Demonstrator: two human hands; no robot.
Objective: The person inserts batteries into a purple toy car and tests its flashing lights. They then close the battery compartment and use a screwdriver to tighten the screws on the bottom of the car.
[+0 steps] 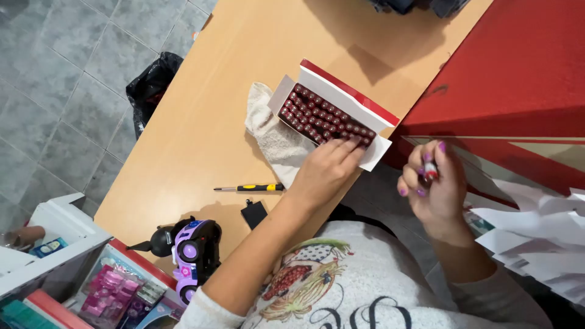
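Head view: left hand [326, 167] fingertips pinch into white-and-red cardboard box of small dark-red batteries [326, 119]; right hand [434, 186] grips one red battery [431, 171]; pick singly, box steady.

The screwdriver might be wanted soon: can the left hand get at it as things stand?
Probably yes. The screwdriver lies bare on the table, just beside the left forearm, with nothing on it. The left hand is in the battery box and would have to draw back.
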